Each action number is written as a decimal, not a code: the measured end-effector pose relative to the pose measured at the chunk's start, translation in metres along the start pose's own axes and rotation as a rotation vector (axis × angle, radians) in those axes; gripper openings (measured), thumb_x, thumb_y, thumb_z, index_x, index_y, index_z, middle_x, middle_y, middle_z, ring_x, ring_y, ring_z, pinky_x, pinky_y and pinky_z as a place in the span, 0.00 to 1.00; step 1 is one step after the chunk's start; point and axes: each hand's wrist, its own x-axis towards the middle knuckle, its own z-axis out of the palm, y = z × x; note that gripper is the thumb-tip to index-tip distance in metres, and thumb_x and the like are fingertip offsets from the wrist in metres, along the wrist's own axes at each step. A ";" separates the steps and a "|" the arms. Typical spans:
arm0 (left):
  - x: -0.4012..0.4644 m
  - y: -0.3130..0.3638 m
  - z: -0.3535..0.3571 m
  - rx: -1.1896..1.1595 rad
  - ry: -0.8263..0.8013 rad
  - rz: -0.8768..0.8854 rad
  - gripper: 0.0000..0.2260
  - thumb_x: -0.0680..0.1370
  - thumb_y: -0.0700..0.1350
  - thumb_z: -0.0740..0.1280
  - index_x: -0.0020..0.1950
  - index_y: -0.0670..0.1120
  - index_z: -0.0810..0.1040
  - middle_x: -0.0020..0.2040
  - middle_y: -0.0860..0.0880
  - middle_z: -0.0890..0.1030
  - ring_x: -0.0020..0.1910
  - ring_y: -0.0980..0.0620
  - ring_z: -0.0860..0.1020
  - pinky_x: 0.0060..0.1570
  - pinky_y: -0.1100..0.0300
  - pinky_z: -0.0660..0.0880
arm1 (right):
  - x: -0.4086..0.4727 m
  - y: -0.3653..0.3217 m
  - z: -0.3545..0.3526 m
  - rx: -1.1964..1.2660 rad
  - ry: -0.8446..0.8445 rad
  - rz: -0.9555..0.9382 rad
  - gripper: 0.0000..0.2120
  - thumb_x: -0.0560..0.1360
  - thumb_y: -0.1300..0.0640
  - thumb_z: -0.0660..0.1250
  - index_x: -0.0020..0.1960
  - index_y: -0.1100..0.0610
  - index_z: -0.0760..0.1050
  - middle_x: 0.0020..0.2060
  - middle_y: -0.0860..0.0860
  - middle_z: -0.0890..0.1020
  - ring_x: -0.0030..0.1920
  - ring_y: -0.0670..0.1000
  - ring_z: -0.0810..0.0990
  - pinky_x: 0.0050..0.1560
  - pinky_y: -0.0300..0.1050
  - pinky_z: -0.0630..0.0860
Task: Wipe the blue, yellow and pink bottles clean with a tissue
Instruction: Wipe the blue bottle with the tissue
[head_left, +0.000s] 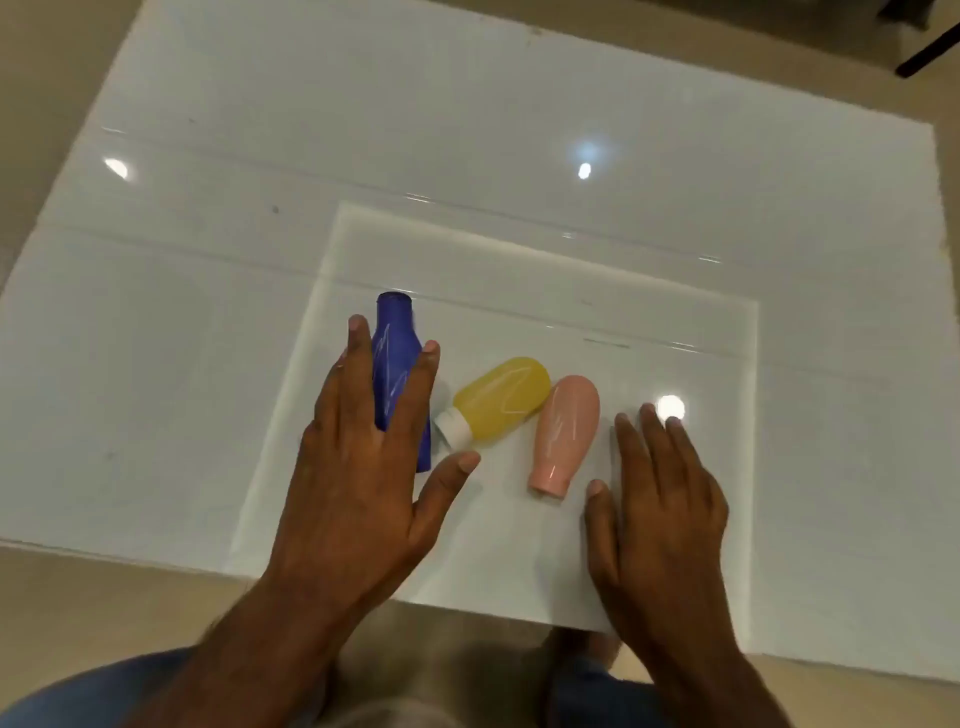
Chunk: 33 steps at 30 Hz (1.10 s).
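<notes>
Nearest, both hands reached over the desk (156, 312) with fingers spread and holding nothing. The left hand (358, 462) lay over the blue bottle (396, 358); the right hand (660, 499) hovered just beside the pink bottle (566, 431). Between them lay the yellow bottle (501, 400). No tissue was visible, and pale scribbles still marked all three, so wiping seemingly had not begun.

A single head-worn wide-angle view looks steeply down and forward from close above the glossy white worktop (519, 156), whose near edge and the wearer's blue-trousered knees (93, 686) fill the bottom.
</notes>
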 end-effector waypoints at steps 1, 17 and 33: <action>0.002 0.000 0.001 -0.031 0.007 0.023 0.36 0.79 0.72 0.46 0.84 0.58 0.45 0.84 0.48 0.40 0.83 0.42 0.51 0.72 0.50 0.55 | 0.006 0.002 -0.002 0.034 0.029 -0.028 0.30 0.82 0.44 0.54 0.82 0.55 0.65 0.82 0.55 0.67 0.83 0.58 0.62 0.77 0.64 0.64; 0.006 -0.018 0.002 0.042 0.074 0.001 0.29 0.81 0.54 0.63 0.82 0.50 0.60 0.76 0.41 0.70 0.69 0.40 0.73 0.64 0.46 0.75 | -0.011 0.022 -0.011 0.150 0.132 0.055 0.19 0.79 0.66 0.72 0.67 0.52 0.84 0.66 0.51 0.84 0.66 0.55 0.83 0.67 0.41 0.69; -0.027 0.030 -0.040 -1.097 -0.141 -0.332 0.16 0.78 0.38 0.70 0.65 0.48 0.77 0.56 0.44 0.84 0.52 0.44 0.84 0.48 0.50 0.83 | -0.001 -0.038 -0.055 0.903 0.249 0.108 0.16 0.85 0.59 0.64 0.71 0.50 0.78 0.65 0.42 0.78 0.60 0.38 0.78 0.65 0.40 0.76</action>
